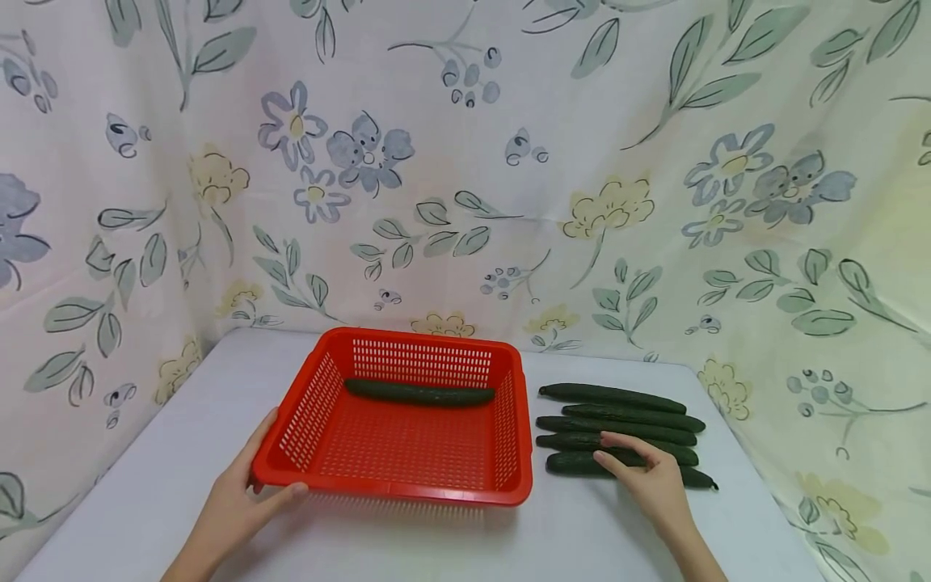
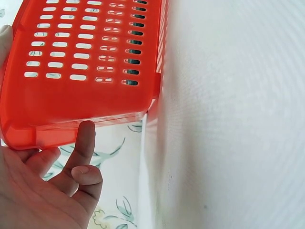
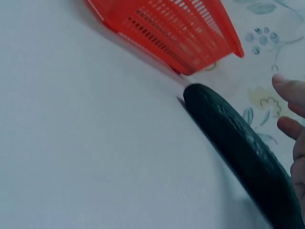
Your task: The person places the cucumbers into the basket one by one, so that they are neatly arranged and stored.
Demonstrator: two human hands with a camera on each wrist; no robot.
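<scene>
A red plastic basket (image 1: 407, 490) with slotted walls stands on the white table, and one cucumber (image 1: 419, 394) lies inside along its far wall. My left hand (image 1: 240, 493) grips the basket's near left corner, thumb at the front rim and fingers around the side; in the left wrist view this hand (image 2: 57, 186) shows bent fingers against the basket wall. To the right of the basket, several dark green cucumbers (image 1: 618, 396) lie side by side. Over the nearest ones hovers my right hand (image 1: 647, 477), thumb and index finger apart, with a cucumber (image 3: 238, 138) close beside it in the right wrist view.
The white table (image 1: 567, 541) ends at a back edge just behind the basket and the cucumbers. A floral cloth (image 1: 465, 162) hangs behind the table and along both sides.
</scene>
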